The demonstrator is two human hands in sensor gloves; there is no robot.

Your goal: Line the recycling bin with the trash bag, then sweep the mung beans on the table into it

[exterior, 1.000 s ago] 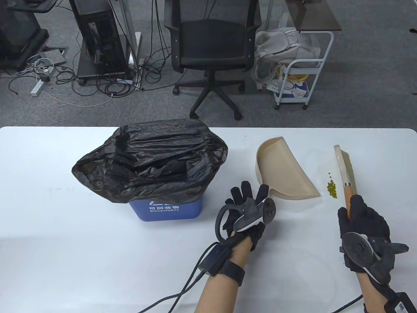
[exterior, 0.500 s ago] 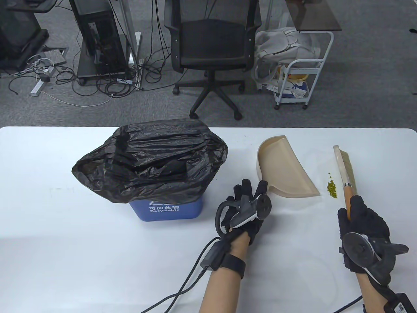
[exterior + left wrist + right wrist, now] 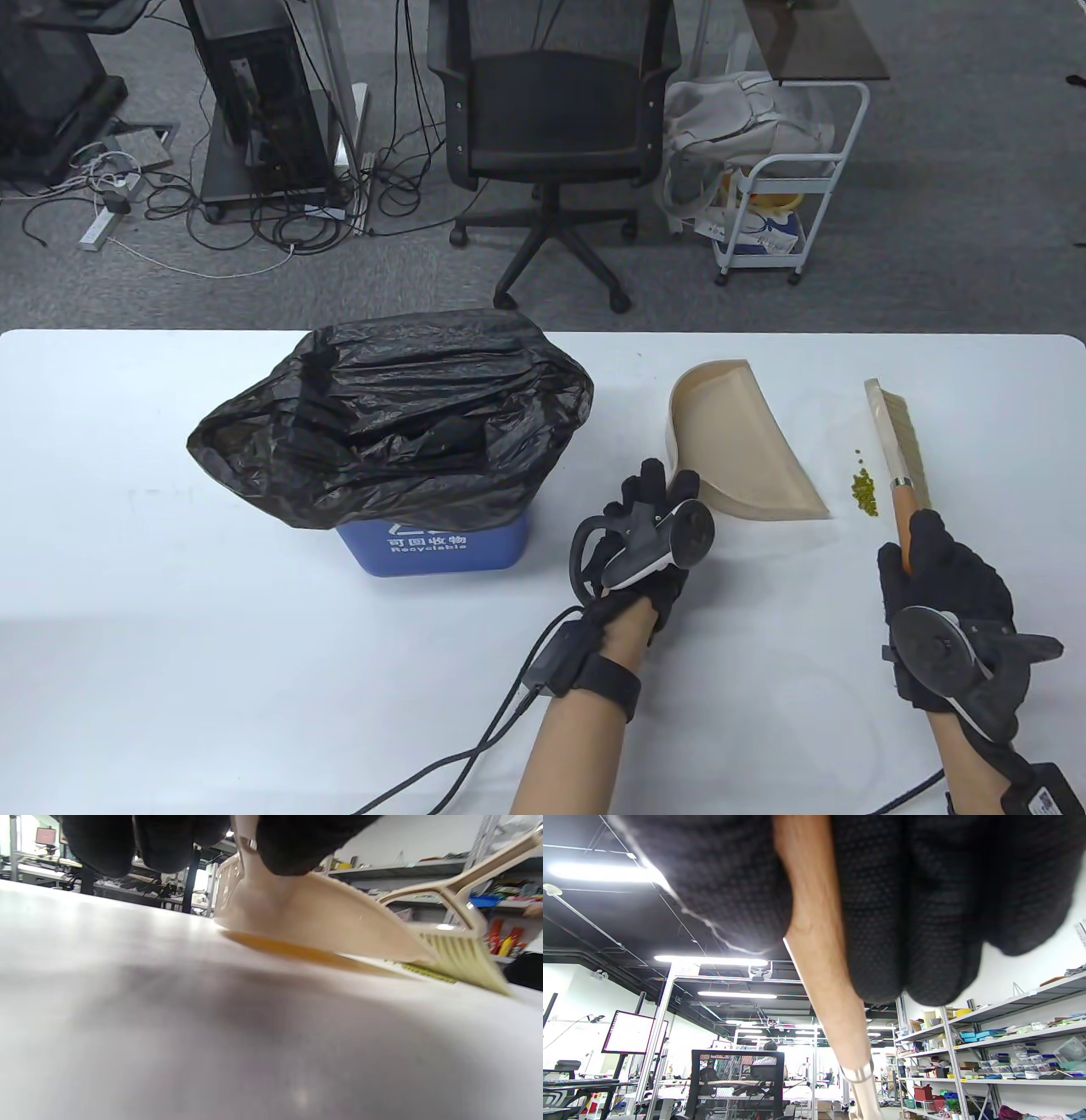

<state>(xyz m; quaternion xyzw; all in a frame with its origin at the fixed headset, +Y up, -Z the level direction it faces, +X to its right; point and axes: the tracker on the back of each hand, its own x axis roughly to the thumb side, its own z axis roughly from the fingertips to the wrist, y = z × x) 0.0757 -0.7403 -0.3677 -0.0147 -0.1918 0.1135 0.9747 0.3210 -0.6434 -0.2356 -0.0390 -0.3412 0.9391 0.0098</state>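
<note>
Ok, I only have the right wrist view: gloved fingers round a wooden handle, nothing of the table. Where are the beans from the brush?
Observer: The mung beans lie in a small pile just left of the brush, which the right hand grips by its handle.
Operator: Is the dustpan in place?
Observer: The dustpan rests on the table left of the pile, and the left hand pinches its handle.
Operator: And the bin?
Observer: The blue recycling bin stands further left, with the black trash bag draped over its top.
</note>
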